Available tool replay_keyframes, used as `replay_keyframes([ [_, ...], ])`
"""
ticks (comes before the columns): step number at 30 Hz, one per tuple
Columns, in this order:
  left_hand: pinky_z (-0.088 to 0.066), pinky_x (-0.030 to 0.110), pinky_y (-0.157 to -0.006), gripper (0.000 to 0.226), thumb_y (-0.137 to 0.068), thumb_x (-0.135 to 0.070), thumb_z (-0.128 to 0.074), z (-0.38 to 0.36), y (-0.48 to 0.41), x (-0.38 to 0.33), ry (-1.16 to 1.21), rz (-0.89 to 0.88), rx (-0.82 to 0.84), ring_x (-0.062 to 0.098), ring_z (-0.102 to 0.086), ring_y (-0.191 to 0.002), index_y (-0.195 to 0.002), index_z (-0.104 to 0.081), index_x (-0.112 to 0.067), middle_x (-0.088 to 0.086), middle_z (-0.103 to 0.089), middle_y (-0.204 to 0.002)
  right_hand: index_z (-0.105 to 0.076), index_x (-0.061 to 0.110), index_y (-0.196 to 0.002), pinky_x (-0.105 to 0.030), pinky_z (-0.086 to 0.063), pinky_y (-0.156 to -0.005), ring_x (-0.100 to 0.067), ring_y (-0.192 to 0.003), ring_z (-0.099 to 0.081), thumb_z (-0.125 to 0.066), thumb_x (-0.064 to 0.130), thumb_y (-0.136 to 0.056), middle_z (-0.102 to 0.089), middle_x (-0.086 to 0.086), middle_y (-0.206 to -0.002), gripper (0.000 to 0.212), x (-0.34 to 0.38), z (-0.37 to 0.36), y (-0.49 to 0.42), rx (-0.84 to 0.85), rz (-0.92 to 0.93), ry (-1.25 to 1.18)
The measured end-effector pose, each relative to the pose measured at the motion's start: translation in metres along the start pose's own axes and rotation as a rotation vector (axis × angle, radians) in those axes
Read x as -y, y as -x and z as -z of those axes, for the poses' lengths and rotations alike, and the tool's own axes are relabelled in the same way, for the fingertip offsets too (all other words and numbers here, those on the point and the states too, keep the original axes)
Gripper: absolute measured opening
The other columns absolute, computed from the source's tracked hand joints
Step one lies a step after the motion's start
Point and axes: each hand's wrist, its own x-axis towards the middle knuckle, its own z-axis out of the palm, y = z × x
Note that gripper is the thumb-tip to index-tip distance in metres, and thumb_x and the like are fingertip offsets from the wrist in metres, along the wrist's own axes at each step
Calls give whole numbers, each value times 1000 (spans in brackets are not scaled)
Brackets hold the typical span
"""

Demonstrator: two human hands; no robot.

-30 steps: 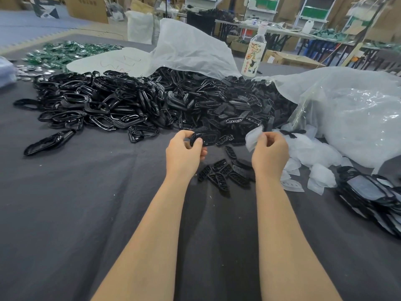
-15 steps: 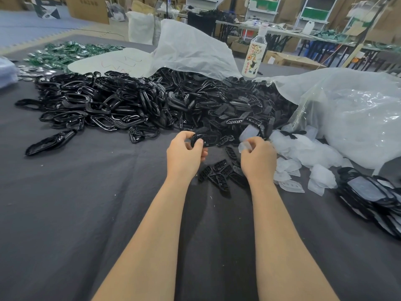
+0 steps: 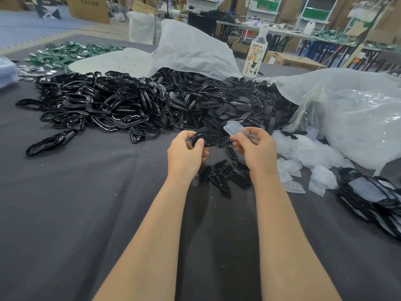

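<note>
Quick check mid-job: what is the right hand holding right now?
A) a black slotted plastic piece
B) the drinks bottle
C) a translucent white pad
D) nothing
C: the right hand pinches a translucent white pad between thumb and fingers, while the black slotted piece is gripped by the left hand.

Bottle label: red vert. Chinese chars, prob. "农夫山泉". Cardboard box print illegible.
</note>
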Motion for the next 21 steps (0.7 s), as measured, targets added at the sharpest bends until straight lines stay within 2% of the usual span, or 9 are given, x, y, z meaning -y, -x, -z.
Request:
replay_keyframes([
  [5,-50,13,-53,12,-96,-10,-55,0,0,1,5,-4,1,-4,-60,-50,-105,-52,-17,6,-66,-78,-62,11,-93,-14,-52,-60,0,-59,-64,-54,7,-95,-71,5,-72,9,-2,0,1,40,4,40],
  [8,-51,14,-53,12,-96,-10,-55,-1,0,1,4,-1,0,-4,-60,-50,-104,-52,-18,10,-67,-83,-60,14,-88,-13,-51,-59,1,-62,-65,-53,6,-95,-71,8,-69,13,-1,-2,2,65,1,18],
  [10,-50,13,-53,12,-96,-10,-55,-1,0,1,9,-8,1,-3,-61,-51,-96,-53,-22,9,-68,-82,-59,16,-85,-14,-52,-60,1,-63,-65,-55,6,-94,-71,7,-70,14,0,-3,3,68,-4,4],
  [12,-50,13,-53,21,-96,-10,-55,-1,1,1,12,-22,-1,-3,-61,-51,-86,-51,-29,7,-68,-79,-60,16,-84,-15,-53,-63,-1,-63,-64,-58,7,-92,-69,6,-71,12,0,-4,3,53,-12,15],
  [14,-50,14,-54,25,-96,-10,-55,-1,1,1,15,-25,1,-3,-61,-52,-84,-49,-31,5,-67,-78,-59,15,-84,-16,-54,-64,-3,-63,-64,-59,6,-91,-65,2,-75,12,1,-4,4,30,-36,-2],
  [18,-50,14,-54,27,-96,-11,-56,-1,1,1,19,-23,-1,-3,-62,-52,-84,-48,-33,4,-67,-77,-51,11,-96,-16,-54,-61,-10,-63,-68,-51,-8,-91,-58,-10,-90,20,6,-6,5,0,-147,-315],
  [21,-51,16,-55,27,-96,-11,-56,-1,0,1,14,-24,-1,-3,-62,-52,-84,-47,-34,5,-67,-79,-56,11,-102,-19,-56,-62,-15,-69,-66,-43,-13,-90,-57,-10,-94,29,8,-5,3,24,-226,-443],
])
